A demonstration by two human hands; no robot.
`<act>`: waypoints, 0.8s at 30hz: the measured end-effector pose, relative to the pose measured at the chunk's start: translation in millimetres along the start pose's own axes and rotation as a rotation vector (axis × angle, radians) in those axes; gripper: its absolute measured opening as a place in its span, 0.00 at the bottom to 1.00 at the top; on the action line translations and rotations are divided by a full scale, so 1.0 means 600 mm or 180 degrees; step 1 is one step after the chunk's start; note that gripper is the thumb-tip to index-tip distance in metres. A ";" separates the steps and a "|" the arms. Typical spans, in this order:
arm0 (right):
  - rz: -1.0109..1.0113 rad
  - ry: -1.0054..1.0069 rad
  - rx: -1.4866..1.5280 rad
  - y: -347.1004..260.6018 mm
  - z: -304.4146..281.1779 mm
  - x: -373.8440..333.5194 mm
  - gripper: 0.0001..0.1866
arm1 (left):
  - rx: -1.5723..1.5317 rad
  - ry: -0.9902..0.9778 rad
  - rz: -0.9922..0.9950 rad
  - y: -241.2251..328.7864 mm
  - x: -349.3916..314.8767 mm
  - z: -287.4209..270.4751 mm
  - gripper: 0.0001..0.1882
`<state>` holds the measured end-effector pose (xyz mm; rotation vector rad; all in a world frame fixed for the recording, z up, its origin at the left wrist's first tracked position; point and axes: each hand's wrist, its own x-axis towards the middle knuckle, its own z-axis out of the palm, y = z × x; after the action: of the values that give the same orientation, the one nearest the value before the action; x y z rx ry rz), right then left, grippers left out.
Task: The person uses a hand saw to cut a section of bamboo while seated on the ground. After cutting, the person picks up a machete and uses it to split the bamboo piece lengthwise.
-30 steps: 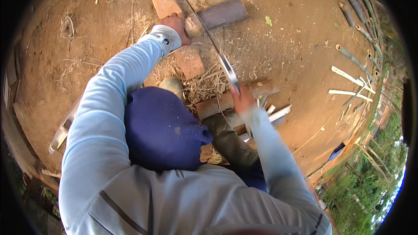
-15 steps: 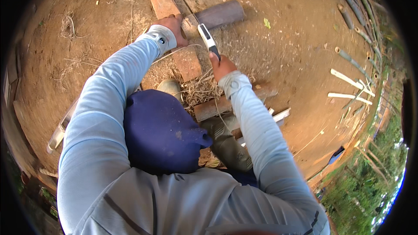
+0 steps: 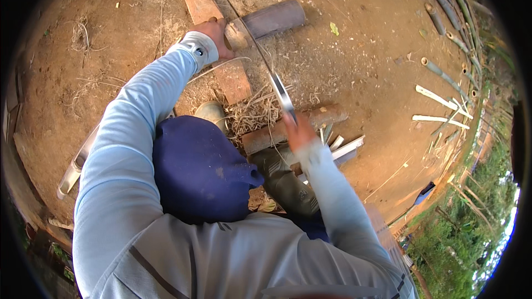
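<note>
Grips the saw in a closed right hand; holds the bamboo length, just right of the curled left hand, by its end; apparently saws across, next needing steady strokes.

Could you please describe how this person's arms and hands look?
The left hand and right hand wear no gloves. The long sleeves are pale blue and creased. The left cuff has a small dark round spot; the right cuff is blurred.
</note>
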<state>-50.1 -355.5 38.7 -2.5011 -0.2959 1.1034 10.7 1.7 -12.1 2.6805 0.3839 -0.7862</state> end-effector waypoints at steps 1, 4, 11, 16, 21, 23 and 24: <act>-0.0329 0.0125 0.0203 0.046 -0.003 -0.041 0.28 | -0.0025 0.0030 -0.0011 0.001 0.001 0.000 0.50; -0.0610 0.0390 0.0344 0.050 0.000 -0.017 0.27 | -0.0170 -0.0013 -0.0014 0.021 -0.002 0.001 0.51; 0.0223 -0.0141 0.0128 -0.064 -0.013 0.058 0.31 | -0.0131 -0.0110 0.0071 0.006 0.004 0.010 0.52; -0.0588 0.0425 0.0299 0.050 0.005 -0.009 0.26 | -0.0161 -0.0106 0.0043 0.017 0.000 -0.002 0.51; 0.0404 -0.0024 0.0036 -0.126 -0.007 0.134 0.34 | -0.0157 -0.0113 0.0125 0.020 -0.005 -0.011 0.52; 0.0117 0.0048 0.0065 -0.044 0.002 0.040 0.31 | -0.0217 -0.0209 0.0029 0.011 -0.008 -0.006 0.52; -0.0074 0.0113 0.0103 0.021 0.001 -0.030 0.29 | -0.0178 -0.0181 0.0059 0.011 -0.011 0.005 0.52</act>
<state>-62.2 -372.7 44.8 -2.4799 -0.2940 1.0454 6.1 -6.6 -9.5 2.6000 0.3615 -0.8318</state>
